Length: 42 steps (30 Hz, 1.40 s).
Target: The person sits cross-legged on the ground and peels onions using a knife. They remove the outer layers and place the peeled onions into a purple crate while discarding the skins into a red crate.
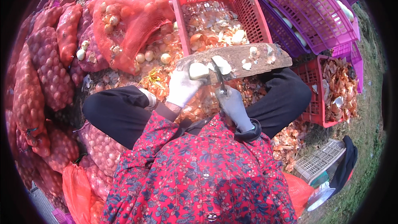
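Observation:
My left hand (182, 85), in a pale work glove, holds a peeled white onion (199, 70) at the near edge of a worn wooden board (264, 59). In my gloved right hand (231, 101) is a knife (219, 74) with a dark blade that points away from me over the board. Right at the blade lies a white onion piece (222, 65); whether the two touch I cannot tell. Farther right on the board are skin scraps and a small brown onion end (254, 52).
Beyond the board stands a red plastic crate (183, 21) holding onion skins. Red mesh sacks of onions (49, 68) crowd the left. Purple crates (304, 12) with white onions rise at the back right. Another red crate (321, 99) overflows with skins, near a grey plastic stool (320, 157).

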Each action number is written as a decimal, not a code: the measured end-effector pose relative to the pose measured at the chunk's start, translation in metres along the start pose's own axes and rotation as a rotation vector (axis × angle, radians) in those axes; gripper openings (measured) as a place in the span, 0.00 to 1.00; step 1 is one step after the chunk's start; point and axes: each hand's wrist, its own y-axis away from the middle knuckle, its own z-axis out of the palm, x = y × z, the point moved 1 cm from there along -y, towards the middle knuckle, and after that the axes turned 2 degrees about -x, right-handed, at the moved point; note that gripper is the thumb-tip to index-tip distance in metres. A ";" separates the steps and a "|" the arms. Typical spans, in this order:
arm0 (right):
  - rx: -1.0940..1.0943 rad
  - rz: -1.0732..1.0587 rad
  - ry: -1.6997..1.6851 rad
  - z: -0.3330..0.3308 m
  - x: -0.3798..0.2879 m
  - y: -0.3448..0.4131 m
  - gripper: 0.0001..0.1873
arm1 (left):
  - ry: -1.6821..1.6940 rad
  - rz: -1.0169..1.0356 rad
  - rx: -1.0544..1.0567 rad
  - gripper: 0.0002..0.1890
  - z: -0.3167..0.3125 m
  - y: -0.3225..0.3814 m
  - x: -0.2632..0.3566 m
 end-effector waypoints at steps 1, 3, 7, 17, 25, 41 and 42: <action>-0.026 0.082 -0.086 -0.005 -0.014 -0.004 0.14 | -0.001 -0.010 0.004 0.41 -0.001 0.000 0.002; -0.042 0.076 -0.154 -0.003 -0.027 -0.014 0.16 | -0.005 -0.001 0.002 0.43 -0.004 0.001 0.008; -0.018 -0.122 -0.107 0.007 -0.042 -0.035 0.16 | -0.036 0.029 -0.063 0.43 -0.010 0.004 0.007; 0.094 -0.286 0.060 0.003 -0.031 -0.004 0.11 | -0.067 0.205 0.040 0.35 -0.013 0.005 -0.015; 0.154 -0.312 0.847 0.010 -0.045 0.030 0.11 | -0.099 0.214 0.106 0.33 -0.006 0.001 -0.007; 0.021 -0.296 0.782 -0.004 -0.057 0.032 0.11 | -0.130 0.198 0.097 0.34 -0.006 0.000 -0.005; 0.065 -0.367 0.839 -0.003 -0.054 0.031 0.12 | -0.128 0.199 0.096 0.34 -0.007 0.000 -0.004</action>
